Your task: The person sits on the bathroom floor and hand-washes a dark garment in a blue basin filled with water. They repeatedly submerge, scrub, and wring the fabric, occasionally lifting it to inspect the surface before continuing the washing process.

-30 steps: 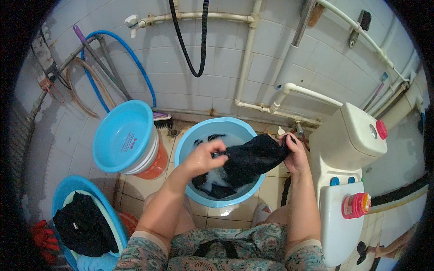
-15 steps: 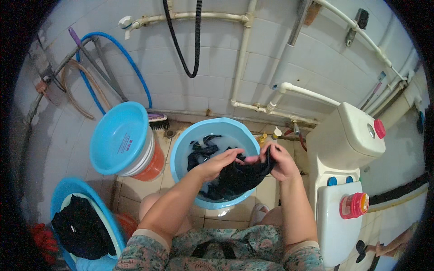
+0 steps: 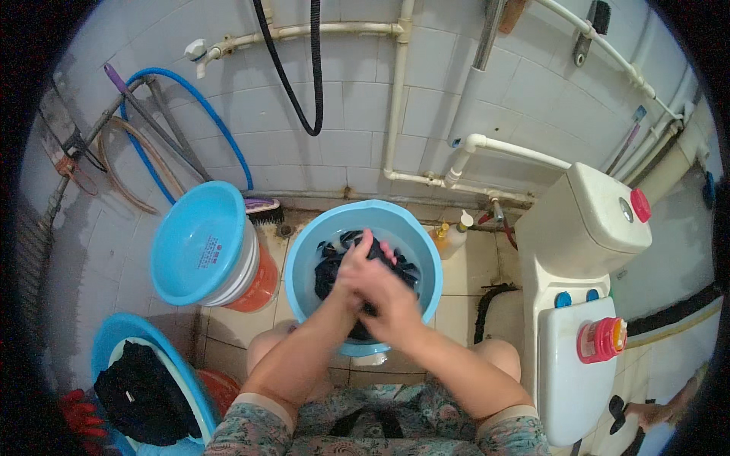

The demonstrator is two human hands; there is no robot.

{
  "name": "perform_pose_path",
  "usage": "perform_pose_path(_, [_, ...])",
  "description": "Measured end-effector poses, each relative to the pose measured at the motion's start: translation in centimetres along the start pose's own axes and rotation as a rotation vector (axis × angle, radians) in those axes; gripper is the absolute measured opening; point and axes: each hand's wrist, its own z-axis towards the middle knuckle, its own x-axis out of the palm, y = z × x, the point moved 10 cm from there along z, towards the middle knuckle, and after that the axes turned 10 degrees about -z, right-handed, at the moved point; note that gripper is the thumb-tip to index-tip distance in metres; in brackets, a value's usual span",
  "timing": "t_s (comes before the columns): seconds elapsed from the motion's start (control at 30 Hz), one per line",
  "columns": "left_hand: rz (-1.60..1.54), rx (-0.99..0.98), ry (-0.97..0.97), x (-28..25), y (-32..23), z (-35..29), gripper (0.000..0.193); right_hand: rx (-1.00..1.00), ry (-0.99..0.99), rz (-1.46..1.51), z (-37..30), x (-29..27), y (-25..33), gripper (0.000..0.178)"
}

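A light blue basin [image 3: 301,285] of cloudy water stands on the floor in front of me, with black clothes [image 3: 328,273] soaking in it. Over its middle, my left hand [image 3: 360,266] and my right hand [image 3: 389,298] press together, forearms converging. Bunched black cloth shows between and around them; both hands are closed on it. The right hand is smeared by motion, and its fingers are partly covered. How much cloth lies in each palm is hidden.
At left, a blue basin [image 3: 176,262] tops an orange and white bucket [image 3: 255,285]; nearer, another tub [image 3: 114,334] holds black clothing [image 3: 144,395]. A scrubbing brush [image 3: 264,210] and pump bottles [image 3: 456,234] are behind. The toilet [image 3: 566,380] at right carries a pink jar [image 3: 597,340].
My hands were apart, stretching the black garment over the basin's right side. They have come together at the middle, the right hand moving left and nearer, with the cloth bunched up.
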Motion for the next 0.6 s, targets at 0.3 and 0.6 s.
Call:
perform_pose_path(0.3, [-0.119,0.039,-0.18,-1.9,3.0,-0.3,0.039,0.373,-0.14,-0.256,1.8,0.2,-8.0,0.029])
perform_pose_path(0.6, [-0.002,-0.088,-0.379,-3.6,3.1,-1.7,0.026,0.774,-0.018,0.011,-1.2,0.3,-17.9,0.029])
